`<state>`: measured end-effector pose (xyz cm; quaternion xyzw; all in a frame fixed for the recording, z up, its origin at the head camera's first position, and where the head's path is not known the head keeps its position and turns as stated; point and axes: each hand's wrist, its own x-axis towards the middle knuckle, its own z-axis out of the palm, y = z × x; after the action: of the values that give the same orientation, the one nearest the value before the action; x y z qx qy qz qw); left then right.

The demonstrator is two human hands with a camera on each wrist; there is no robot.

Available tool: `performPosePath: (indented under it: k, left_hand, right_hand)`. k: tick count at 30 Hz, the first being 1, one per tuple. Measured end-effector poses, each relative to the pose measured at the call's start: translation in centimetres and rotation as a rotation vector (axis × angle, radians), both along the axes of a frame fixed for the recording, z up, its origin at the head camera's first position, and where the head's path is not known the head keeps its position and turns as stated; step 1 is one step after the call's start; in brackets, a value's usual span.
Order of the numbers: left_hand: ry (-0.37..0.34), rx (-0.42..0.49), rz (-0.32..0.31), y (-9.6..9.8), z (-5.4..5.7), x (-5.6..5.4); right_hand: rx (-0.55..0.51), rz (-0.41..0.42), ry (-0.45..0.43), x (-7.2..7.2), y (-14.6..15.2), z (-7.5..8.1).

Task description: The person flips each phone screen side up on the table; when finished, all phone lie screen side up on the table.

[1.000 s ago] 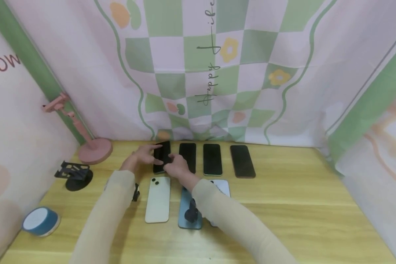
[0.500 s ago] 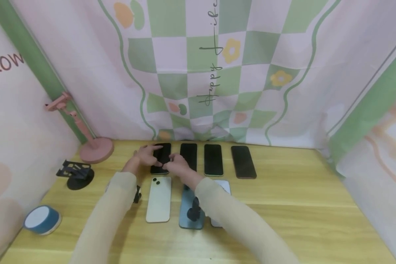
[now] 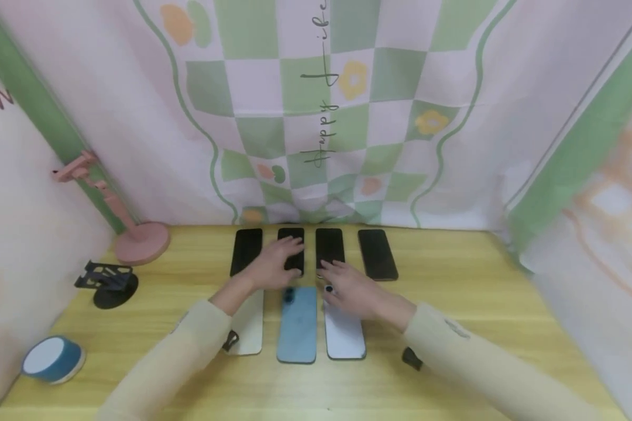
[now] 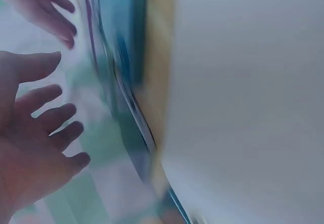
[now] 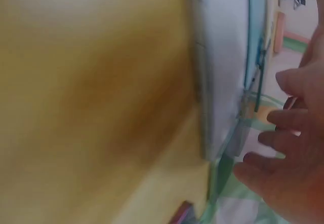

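Observation:
My left hand (image 3: 268, 264) hovers over the second black-screened smartphone (image 3: 295, 258) of the back row, fingers spread and holding nothing. My right hand (image 3: 357, 290) is above the third smartphone (image 3: 330, 244) and the upper end of a white smartphone (image 3: 344, 336), partly covering both. Both wrist views show the left hand (image 4: 35, 133) and right hand (image 5: 283, 143) with extended fingers, apart from the phones. Between the forearms a blue smartphone (image 3: 296, 327) lies back up. A cream smartphone (image 3: 251, 321) is partly hidden by the left arm.
Two more dark-screened phones lie at the row's ends, a left phone (image 3: 246, 250) and a right phone (image 3: 377, 254). Leftward stand a pink stand (image 3: 142, 242), a black folding stand (image 3: 113, 283) and a blue-and-white round object (image 3: 54, 358). A checkered curtain (image 3: 305, 140) hangs behind the wooden table (image 3: 453, 269).
Both hands have left the leftmost back-row phone, which now lies straighter, and moved right. The right arm has uncovered the blue phone and most of the white one. The head view has shifted slightly.

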<state>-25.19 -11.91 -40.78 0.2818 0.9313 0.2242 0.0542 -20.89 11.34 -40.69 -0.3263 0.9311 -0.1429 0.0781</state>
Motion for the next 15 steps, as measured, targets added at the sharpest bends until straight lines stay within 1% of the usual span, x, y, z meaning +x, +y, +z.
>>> performPosePath:
  k: [2,4,7,9,12,15]
  left_hand:
    - [-0.005,-0.014,-0.058,1.4,-0.1,1.1]
    - [0.008,-0.058,-0.103,2.6,-0.3,2.0]
    - [0.014,-0.139,-0.133,3.9,-0.4,3.2]
    - [0.022,-0.2,-0.147,4.5,-0.5,3.8]
    - [0.031,-0.271,-0.173,5.2,-0.7,4.6]
    - [0.039,-0.312,-0.204,5.8,-1.0,5.2]
  right_hand:
    - [0.021,0.055,0.046,1.3,1.4,-0.4]
    - [0.031,0.11,0.095,2.6,2.5,-0.7]
    - [0.034,0.162,0.118,4.2,3.7,-0.9]
    - [0.039,0.177,0.093,5.0,4.4,-1.1]
    - [0.049,0.177,0.024,6.0,4.9,-1.4]
    - [0.058,0.179,-0.015,6.7,5.1,-1.7]
